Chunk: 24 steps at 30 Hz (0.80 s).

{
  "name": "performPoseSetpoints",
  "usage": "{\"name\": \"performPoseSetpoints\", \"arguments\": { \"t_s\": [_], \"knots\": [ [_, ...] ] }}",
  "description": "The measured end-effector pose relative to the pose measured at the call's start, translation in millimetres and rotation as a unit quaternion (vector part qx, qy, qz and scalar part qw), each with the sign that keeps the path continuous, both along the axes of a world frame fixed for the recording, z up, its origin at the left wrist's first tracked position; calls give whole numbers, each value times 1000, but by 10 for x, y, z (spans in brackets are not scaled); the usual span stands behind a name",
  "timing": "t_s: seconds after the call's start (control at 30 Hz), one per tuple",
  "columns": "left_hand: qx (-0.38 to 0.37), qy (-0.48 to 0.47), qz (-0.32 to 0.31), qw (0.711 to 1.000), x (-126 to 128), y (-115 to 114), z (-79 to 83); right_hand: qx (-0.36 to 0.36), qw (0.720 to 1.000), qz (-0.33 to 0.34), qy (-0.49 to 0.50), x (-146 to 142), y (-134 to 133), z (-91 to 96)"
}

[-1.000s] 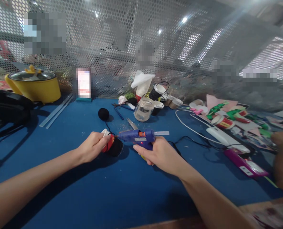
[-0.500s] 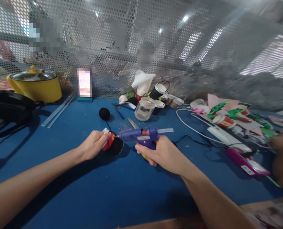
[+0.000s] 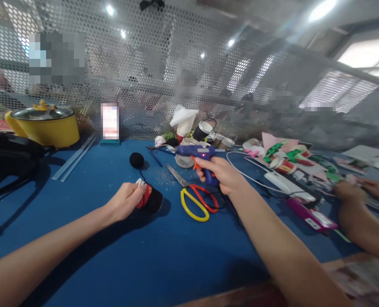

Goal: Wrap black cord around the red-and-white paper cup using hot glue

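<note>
My left hand [image 3: 123, 200] is closed on the rim of a red-and-white paper cup [image 3: 153, 201], which lies tilted over the blue table. Black yarn covers the cup's lower part, and a strand runs from it to a black yarn ball [image 3: 136, 160] just behind. A blue glue gun [image 3: 189, 150] is in my right hand [image 3: 221, 172], raised, with its nozzle pointing left and its red light on. My fingers wrap its grip by the orange trigger. Between my hands lie scissors [image 3: 186, 185] with one yellow and one red handle.
A clear jar [image 3: 184, 161] stands partly hidden behind the glue gun, near several cups. At the left are a yellow pot [image 3: 48, 131], clear strips [image 3: 74, 162] and an upright phone [image 3: 109, 123]. A purple power strip [image 3: 311, 215] and a co-worker's hand [image 3: 349, 194] are at the right.
My right hand has lifted the glue gun up and away from the cup, uncovering the scissors. My left hand still grips the cup. The camera view has shifted slightly.
</note>
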<state>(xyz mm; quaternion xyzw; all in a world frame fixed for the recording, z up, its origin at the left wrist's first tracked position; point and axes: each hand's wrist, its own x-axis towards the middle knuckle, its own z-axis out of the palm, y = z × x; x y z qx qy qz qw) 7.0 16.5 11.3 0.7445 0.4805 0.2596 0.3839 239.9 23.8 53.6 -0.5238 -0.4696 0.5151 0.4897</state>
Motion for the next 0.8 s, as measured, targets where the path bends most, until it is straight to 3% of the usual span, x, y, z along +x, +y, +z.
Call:
{"name": "performPoseSetpoints", "arguments": {
  "t_s": [0.17, 0.33, 0.47, 0.6, 0.73, 0.8],
  "knots": [
    [5, 4, 0, 1000, -2, 0, 3, -5, 998, -62, -9, 190, 550, 168],
    [6, 16, 2, 1000, -6, -4, 14, -91, 993, -53, -46, 292, 882, 184],
    [7, 24, -3, 1000, -8, 1, 13, -144, 983, -34, -104, 301, 928, 142],
    [6, 25, -3, 1000, -5, 0, 19, -150, 971, -50, -181, 329, 895, 154],
    [7, 18, -6, 1000, 5, -2, 29, -104, 945, -131, -280, 397, 742, 249],
    [11, 15, -8, 1000, 9, -1, 29, -36, 924, -195, -328, 379, 588, 291]
  ]
}}
